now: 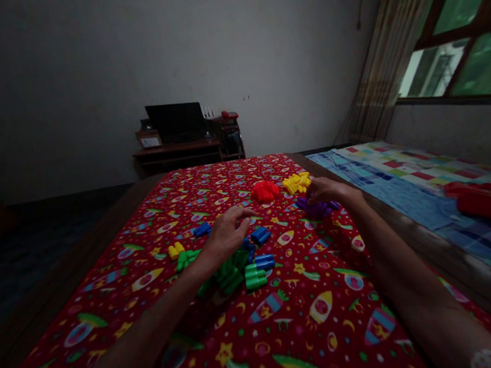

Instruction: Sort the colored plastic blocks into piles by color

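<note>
My left hand hovers palm down over the mixed blocks, its index finger stretched out and the thumb apart, with nothing visible in it. Below it lie green building blocks, partly covered by the hand and wrist. Blue blocks sit just right of its fingers. My right hand reaches down to a pile of purple blocks. Its fingers are bent and drawn together at the pile's upper edge; whatever they pinch is hidden. A pile of yellow blocks lies just beyond these fingertips.
Red blocks form a pile left of the yellow ones. Single blocks lie at the left, one yellow and one blue. A red patterned cloth covers the table. A bed stands right; a desk with a monitor stands behind.
</note>
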The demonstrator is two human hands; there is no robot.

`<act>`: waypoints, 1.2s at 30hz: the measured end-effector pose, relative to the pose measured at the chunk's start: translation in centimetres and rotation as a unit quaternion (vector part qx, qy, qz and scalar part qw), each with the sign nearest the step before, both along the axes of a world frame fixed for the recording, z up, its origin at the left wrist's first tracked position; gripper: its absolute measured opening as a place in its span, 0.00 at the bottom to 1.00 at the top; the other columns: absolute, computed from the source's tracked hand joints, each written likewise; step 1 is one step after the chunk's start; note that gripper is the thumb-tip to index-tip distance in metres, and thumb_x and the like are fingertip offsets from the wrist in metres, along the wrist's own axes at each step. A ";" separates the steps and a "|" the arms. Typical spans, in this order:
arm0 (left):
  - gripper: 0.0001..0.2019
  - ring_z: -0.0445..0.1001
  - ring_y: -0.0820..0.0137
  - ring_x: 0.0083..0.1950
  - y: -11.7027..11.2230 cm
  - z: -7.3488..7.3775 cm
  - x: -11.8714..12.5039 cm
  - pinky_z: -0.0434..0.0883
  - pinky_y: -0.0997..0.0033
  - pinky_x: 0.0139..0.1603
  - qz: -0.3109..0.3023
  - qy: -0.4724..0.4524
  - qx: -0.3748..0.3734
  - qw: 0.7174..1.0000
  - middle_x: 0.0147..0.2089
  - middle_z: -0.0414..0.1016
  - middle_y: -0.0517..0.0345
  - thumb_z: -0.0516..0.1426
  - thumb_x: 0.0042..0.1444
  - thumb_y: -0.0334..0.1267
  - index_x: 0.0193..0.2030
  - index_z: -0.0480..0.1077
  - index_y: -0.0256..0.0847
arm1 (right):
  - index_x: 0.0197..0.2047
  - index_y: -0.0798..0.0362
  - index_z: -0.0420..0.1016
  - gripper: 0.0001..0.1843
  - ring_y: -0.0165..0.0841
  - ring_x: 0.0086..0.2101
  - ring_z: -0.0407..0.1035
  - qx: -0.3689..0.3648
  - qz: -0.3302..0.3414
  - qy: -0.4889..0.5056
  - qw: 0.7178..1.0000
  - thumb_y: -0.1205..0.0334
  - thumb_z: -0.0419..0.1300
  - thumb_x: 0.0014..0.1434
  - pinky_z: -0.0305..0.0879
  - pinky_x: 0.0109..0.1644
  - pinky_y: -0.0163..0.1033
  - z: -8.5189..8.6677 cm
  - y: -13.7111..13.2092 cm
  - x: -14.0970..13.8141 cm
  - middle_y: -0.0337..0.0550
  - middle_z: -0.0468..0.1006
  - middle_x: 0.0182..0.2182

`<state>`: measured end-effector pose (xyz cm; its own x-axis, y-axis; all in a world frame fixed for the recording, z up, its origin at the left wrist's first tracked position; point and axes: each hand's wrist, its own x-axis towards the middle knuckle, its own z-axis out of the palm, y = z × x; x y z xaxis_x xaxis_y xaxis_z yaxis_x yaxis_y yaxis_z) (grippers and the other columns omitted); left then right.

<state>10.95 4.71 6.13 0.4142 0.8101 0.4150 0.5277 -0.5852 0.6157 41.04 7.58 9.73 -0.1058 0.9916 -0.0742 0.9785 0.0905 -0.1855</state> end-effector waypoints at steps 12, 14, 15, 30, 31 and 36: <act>0.13 0.72 0.60 0.52 5.0 -0.1 -5.7 0.66 0.58 0.59 0.088 0.089 0.102 0.987 0.47 0.77 0.51 0.50 0.53 0.40 0.37 0.75 0.43 | 0.28 0.57 0.76 0.13 0.27 0.24 0.60 0.168 0.017 0.036 0.985 0.63 0.54 0.59 0.49 0.29 0.34 1.1 -1.3 -3.6 0.42 0.71 0.23; 0.13 0.72 0.58 0.54 6.2 -0.7 -7.3 0.65 0.57 0.60 0.115 0.098 0.082 0.985 0.48 0.77 0.49 0.50 0.53 0.43 0.36 0.75 0.42 | 0.26 0.58 0.74 0.15 0.25 0.23 0.56 0.153 0.115 0.092 0.977 0.62 0.53 0.60 0.47 0.29 0.34 0.8 -1.6 -6.0 0.38 0.67 0.20; 0.14 0.71 0.57 0.55 6.6 -1.1 -7.9 0.64 0.57 0.61 0.122 0.100 0.067 0.985 0.48 0.77 0.48 0.51 0.53 0.45 0.35 0.75 0.42 | 0.26 0.58 0.74 0.16 0.25 0.23 0.56 0.136 0.160 0.121 0.970 0.60 0.53 0.61 0.48 0.29 0.33 0.2 -1.7 -7.3 0.37 0.66 0.20; 0.23 0.76 0.63 0.41 4.7 -1.5 -7.3 0.71 0.68 0.46 -0.144 0.143 -0.168 0.965 0.39 0.81 0.58 0.49 0.54 0.58 0.37 0.77 0.44 | 0.60 0.50 0.68 0.28 0.37 0.56 0.65 0.056 0.214 0.436 0.872 0.46 0.40 0.68 0.59 0.61 0.44 -8.7 -3.0 -16.2 0.47 0.72 0.56; 0.23 0.76 0.62 0.41 4.6 -1.2 -7.6 0.72 0.68 0.46 -0.134 0.144 -0.169 0.966 0.39 0.81 0.58 0.50 0.54 0.58 0.36 0.77 0.44 | 0.59 0.50 0.69 0.27 0.37 0.55 0.66 0.049 0.216 0.441 0.870 0.46 0.41 0.68 0.60 0.60 0.44 -8.5 -3.0 -16.0 0.47 0.73 0.55; 0.26 0.74 0.57 0.53 4.4 -1.6 -10.2 0.67 0.61 0.56 0.012 0.104 -0.067 0.992 0.50 0.78 0.51 0.49 0.54 0.58 0.46 0.76 0.40 | 0.60 0.54 0.68 0.26 0.42 0.53 0.68 0.002 0.309 0.373 0.875 0.52 0.55 0.62 0.63 0.56 0.46 -8.0 -2.9 -14.7 0.50 0.73 0.55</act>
